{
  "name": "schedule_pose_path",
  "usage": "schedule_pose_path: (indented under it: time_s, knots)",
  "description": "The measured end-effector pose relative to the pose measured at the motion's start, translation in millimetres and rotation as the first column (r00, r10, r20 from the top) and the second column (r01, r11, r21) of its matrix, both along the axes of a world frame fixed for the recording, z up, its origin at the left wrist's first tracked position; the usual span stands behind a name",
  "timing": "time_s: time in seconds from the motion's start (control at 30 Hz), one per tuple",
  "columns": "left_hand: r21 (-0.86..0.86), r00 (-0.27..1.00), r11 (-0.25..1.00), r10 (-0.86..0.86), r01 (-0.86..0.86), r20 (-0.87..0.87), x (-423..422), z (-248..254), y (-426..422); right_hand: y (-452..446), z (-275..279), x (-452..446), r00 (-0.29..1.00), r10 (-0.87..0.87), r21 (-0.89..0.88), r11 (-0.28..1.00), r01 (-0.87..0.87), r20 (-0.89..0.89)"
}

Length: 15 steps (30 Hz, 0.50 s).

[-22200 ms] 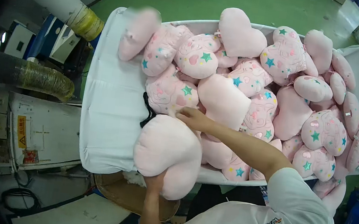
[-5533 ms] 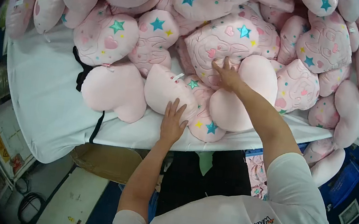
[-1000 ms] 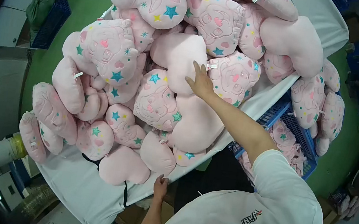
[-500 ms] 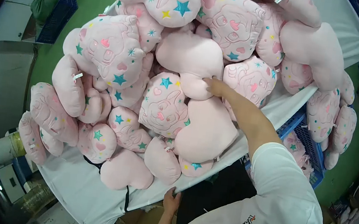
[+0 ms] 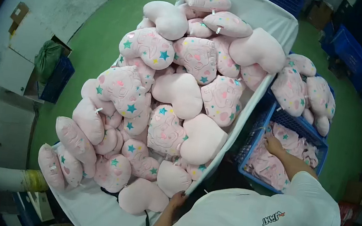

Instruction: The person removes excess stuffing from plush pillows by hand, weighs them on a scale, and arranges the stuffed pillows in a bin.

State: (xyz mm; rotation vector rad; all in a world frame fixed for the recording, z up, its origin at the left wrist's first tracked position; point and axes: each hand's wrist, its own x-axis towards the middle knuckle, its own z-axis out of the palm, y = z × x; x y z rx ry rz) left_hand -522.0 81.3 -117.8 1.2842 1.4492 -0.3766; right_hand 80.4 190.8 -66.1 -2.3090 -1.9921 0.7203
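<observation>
My right hand (image 5: 273, 144) is down in a blue crate (image 5: 242, 160), its fingers apart on a heap of limp pink printed plush covers (image 5: 269, 168). At the near edge of a white-covered table (image 5: 85, 212), my left hand (image 5: 177, 199) rests by the rim with its fingers partly spread, holding nothing I can see. Just beyond it lie a plain pink stuffed cushion (image 5: 174, 179) and a plain pink two-lobed cushion (image 5: 142, 196). Farther up the pile is a cushion with an embroidered face and stars (image 5: 166, 129), beside a plain heart-shaped cushion (image 5: 203, 139).
Several stuffed cushions (image 5: 289, 90) are heaped at the crate's far end. A green bag (image 5: 48, 61) sits in a blue crate (image 5: 56, 80) by the left wall. More blue crates (image 5: 349, 48) and a cardboard box (image 5: 359, 192) stand on the right.
My right hand has left the plain cushion in the pile and moved right and down into the crate. The view has shifted, showing more of the crate. My left hand stays at the table edge.
</observation>
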Motion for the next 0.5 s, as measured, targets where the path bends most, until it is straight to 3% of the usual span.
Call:
schedule_pose_path:
  time_s: [0.07, 0.13, 0.23, 0.33, 0.5]
  knots:
    - [0.000, 0.998, 0.998, -0.059, 0.059, -0.003, -17, 5, -10, -111, 3, 22, 0.988, -0.107, -0.242, 0.961, 0.130, 0.109]
    - [0.002, 0.995, 0.995, -0.098, 0.098, -0.007, -29, 8, -19, -214, 3, 22, 0.975, -0.166, -0.489, 0.844, 0.219, 0.150]
    - [0.001, 0.988, 0.988, -0.156, 0.156, -0.014, -40, 15, -31, -326, 0, -23, 0.964, -0.262, -0.724, 0.656, 0.212, 0.045]
    - [0.006, 0.976, 0.977, -0.215, 0.215, -0.022, -45, 25, -34, -375, -13, -93, 0.908, -0.403, -0.776, 0.606, 0.172, -0.113]
    - [0.002, 0.945, 0.945, -0.326, 0.326, -0.040, -40, 40, -32, -386, -23, -162, 0.780, -0.546, -0.619, 0.736, 0.274, -0.304]
